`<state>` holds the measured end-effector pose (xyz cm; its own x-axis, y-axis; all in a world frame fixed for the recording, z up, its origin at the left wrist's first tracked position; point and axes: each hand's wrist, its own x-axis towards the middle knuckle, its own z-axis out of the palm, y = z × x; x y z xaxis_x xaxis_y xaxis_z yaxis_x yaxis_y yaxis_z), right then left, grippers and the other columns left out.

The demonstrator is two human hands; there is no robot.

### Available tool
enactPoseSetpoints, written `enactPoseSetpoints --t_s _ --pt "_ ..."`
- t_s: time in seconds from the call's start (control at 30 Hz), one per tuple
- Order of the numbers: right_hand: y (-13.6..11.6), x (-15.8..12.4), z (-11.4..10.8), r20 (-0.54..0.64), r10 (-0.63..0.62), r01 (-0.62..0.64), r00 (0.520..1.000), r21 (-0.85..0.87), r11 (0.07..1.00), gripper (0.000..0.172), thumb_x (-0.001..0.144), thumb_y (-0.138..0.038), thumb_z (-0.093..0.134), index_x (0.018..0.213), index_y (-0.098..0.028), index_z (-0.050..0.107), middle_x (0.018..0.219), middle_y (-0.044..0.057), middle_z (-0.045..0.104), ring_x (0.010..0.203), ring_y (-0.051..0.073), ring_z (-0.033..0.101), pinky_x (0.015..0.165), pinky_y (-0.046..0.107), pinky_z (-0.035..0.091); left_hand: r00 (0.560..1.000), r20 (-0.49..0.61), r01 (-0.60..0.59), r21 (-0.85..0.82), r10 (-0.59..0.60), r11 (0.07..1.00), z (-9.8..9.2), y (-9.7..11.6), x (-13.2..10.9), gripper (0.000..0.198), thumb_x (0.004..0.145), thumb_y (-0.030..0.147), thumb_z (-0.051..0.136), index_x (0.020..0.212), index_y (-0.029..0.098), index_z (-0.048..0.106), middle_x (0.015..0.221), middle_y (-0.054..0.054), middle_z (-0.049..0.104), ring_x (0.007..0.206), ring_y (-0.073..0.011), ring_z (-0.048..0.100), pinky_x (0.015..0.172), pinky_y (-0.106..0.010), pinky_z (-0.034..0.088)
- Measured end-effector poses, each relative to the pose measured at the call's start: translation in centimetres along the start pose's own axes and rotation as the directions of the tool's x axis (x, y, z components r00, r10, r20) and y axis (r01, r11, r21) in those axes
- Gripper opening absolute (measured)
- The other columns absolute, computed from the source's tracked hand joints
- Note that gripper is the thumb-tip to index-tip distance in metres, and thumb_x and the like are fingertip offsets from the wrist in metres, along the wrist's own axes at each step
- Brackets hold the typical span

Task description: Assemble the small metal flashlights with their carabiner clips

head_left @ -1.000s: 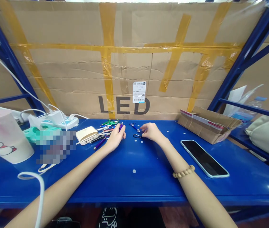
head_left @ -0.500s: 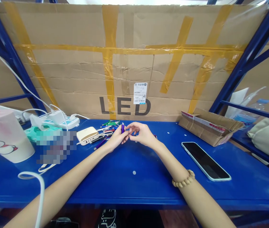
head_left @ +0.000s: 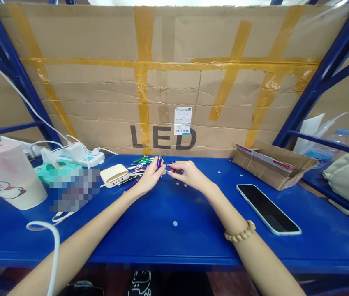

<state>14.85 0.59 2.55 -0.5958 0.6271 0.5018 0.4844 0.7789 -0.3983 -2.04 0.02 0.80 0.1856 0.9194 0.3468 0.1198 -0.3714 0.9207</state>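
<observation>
Over the middle of the blue table (head_left: 137, 238), the left hand (head_left: 149, 180) has the purple tube (head_left: 159, 162) gripped upright, its top poking above the thumb! Right beside it, the right hand (head_left: 193, 176) pinches a small reddish piece (head_left: 174, 168) between thumb and fingers, one end aimed at the left hand. Just beyond the left hand lies the pile of coloured tubes (head_left: 144, 159), a cream box (head_left: 114, 176) at its left.
</observation>
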Motion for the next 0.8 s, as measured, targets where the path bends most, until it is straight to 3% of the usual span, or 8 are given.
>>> enactPoseSetpoints --t_s 0.1,0.53,0.8 --pt "-0.5 0.0 0.0 0.004 -0.011 0.011 1.0 -0.047 0.999 0.027 0.087 -0.034 0.048 0.084 -0.015 0.067 0.069 0.003 0.059 0.062 0.011 0.05 0.06 0.022 0.035 0.999 0.036 -0.016 0.001 0.016 1.0 -0.2 -0.1 0.0 0.025 0.079 0.038 0.053 0.078 0.019 0.037 0.072 0.004 0.04 0.063 -0.0064 0.043 0.065 -0.022 0.043" --pt "0.4 0.1 1.5 -0.013 -0.041 0.039 0.999 -0.147 0.988 0.023 0.089 -0.028 0.045 0.084 -0.015 0.063 0.074 0.005 0.059 0.068 0.014 0.051 0.066 0.024 0.036 1.0 0.019 -0.014 0.003 0.014 1.0 -0.2 -0.4 0.2 0.023 0.077 0.036 0.053 0.076 0.019 0.037 0.072 0.004 0.036 0.063 -0.0064 0.041 0.065 -0.02 0.043" --pt "0.1 0.4 2.1 -0.092 0.049 -0.058 0.995 -0.097 0.994 0.021 0.086 -0.023 0.049 0.073 -0.013 0.063 0.068 0.002 0.056 0.061 0.01 0.047 0.061 0.021 0.032 0.996 0.06 -0.071 0.07 0.067 0.995 -0.5 -0.6 0.4 0.025 0.078 0.036 0.053 0.074 0.019 0.035 0.072 0.004 0.034 0.064 -0.0062 0.04 0.064 -0.02 0.042"
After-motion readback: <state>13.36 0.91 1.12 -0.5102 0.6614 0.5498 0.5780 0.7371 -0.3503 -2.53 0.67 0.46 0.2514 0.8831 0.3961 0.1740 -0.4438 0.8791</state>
